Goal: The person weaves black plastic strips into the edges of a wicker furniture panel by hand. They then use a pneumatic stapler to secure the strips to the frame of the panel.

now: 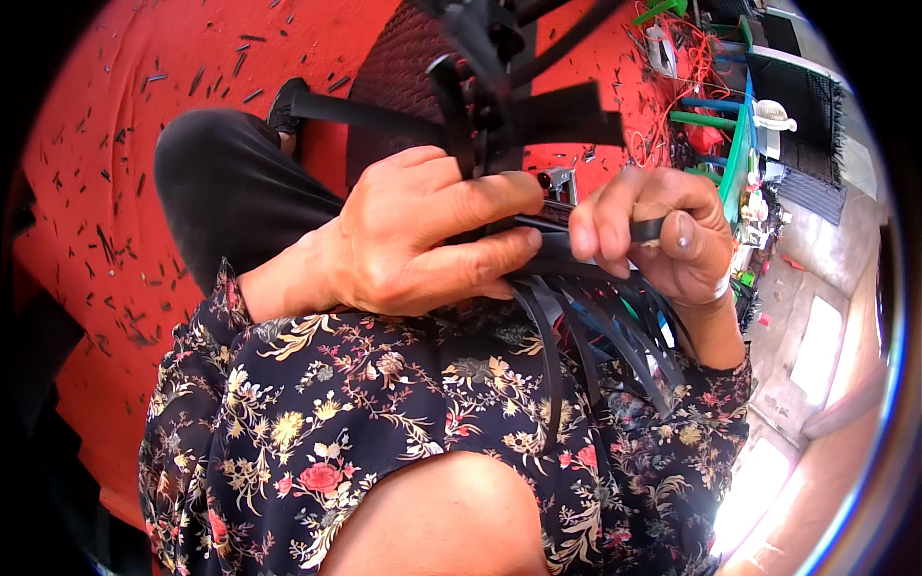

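In front of my chest my left hand [403, 230] is closed round a dark piece of work with black strips [562, 113] standing out from it on several sides. Its fingers point right, and the part inside the grip is hidden. Close by on the right, my right hand [663, 226] has curled fingers, with a short black strip [646, 230] showing between finger and thumb. A tan wrap circles one of its fingers. Below both hands, a bundle of long, narrow black strips [586, 331] hangs over the floral shirt.
Black offcuts [197, 79] lie scattered over the red floor covering [106, 163]. A dark quilted mat [389, 82] lies beyond my bent left knee [226, 182]. To the right are tangled orange cord [663, 106], a green-framed rack [744, 144] and a white fan-like object [774, 116].
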Motion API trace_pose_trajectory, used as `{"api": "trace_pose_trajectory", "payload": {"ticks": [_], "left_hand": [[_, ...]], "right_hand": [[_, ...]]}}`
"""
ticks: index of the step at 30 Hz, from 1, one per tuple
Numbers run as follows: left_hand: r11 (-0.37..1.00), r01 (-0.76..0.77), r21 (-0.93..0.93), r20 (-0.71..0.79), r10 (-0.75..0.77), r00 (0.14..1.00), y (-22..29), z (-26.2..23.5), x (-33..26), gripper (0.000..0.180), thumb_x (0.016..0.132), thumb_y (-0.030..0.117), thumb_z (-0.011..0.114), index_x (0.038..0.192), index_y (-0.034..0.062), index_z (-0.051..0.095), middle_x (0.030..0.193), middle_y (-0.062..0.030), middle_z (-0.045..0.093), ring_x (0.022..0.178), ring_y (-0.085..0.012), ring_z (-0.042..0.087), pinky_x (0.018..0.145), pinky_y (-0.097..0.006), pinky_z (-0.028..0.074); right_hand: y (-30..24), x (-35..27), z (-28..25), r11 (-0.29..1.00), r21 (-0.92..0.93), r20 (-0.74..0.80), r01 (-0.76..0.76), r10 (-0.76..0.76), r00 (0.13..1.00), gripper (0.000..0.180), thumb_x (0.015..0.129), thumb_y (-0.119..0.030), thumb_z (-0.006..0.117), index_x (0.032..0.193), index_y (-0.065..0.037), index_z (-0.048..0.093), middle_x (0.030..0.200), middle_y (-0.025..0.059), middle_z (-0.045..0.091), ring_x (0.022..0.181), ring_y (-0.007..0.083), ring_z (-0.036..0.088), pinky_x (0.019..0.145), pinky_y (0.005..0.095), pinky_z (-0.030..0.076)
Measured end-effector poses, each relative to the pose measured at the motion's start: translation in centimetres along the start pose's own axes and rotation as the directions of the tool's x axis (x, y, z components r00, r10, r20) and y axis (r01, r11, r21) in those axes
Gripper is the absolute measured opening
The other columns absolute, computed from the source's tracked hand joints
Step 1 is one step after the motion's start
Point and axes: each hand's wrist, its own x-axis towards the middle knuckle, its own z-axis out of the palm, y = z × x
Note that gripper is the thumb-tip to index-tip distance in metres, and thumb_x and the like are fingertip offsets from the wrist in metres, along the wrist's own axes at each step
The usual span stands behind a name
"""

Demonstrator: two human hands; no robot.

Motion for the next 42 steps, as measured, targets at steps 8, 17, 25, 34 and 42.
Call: {"api": "trace_pose_trajectory", "payload": {"ticks": [8,17,25,34,42], "left_hand": [[0.997,0.068,-0.04,-0.01,-0.068,0.998,-0.1,-0.4,-0.4,0.037,0.067,0.025,0.073,0.093,0.001,0.064,0.099,-0.0156,0.063,0.065,-0.0191,0.058,0.052,-0.028,0.041],[0.997,0.071,0.004,0.007,-0.071,0.997,-0.4,-0.9,-0.2,0.037,0.067,0.026,0.073,0.092,0.0007,0.063,0.1,-0.0154,0.063,0.06,-0.0177,0.055,0.051,-0.029,0.041],[1.0,0.009,-0.01,0.026,-0.009,1.0,-0.9,-0.9,0.0,0.032,0.074,0.027,0.073,0.088,-0.001,0.063,0.097,-0.02,0.064,0.064,-0.0221,0.061,0.054,-0.029,0.046],[1.0,0.006,-0.004,-0.106,-0.007,0.994,-0.4,0.4,0.1,0.025,0.078,0.025,0.066,0.084,0.001,0.062,0.094,-0.0144,0.064,0.063,-0.0194,0.059,0.046,-0.028,0.043],[0.99,0.001,-0.142,-0.197,-0.03,0.98,0.2,2.0,0.4,0.02,0.076,0.014,0.061,0.087,-0.0018,0.065,0.093,-0.0144,0.064,0.065,-0.0198,0.059,0.05,-0.03,0.04]], "right_hand": [[-1.3,-2.4,1.8,0.941,-0.212,-0.453,-0.266,0.147,0.88,0.05,0.08,-0.022,0.072,0.118,0.004,0.051,0.098,0.0123,0.062,0.092,0.0142,0.059,0.077,0.0249,0.049],[-1.8,-3.5,4.1,0.988,-0.152,-0.398,-0.037,-0.027,0.917,0.072,0.077,0.003,0.068,0.136,0.008,0.027,0.092,0.0172,0.06,0.084,0.0163,0.061,0.075,0.0259,0.051],[0.6,-3.0,3.8,0.599,-0.777,-0.004,0.195,-0.314,0.949,0.081,0.085,-0.012,0.065,0.143,0.006,0.011,0.098,0.0256,0.064,0.087,0.0339,0.065,0.081,0.0393,0.051],[-1.0,-2.4,6.1,0.539,-0.839,-0.051,0.076,-0.216,0.975,0.039,0.07,-0.005,0.074,0.106,-0.003,0.06,0.1,0.0189,0.062,0.085,0.0332,0.063,0.071,0.0408,0.054],[-3.1,0.7,4.7,0.654,-0.728,0.264,0.204,-0.007,0.965,0.022,0.079,-0.021,0.069,0.072,-0.005,0.056,0.082,0.0122,0.063,0.082,0.0297,0.061,0.068,0.0342,0.051]]}}
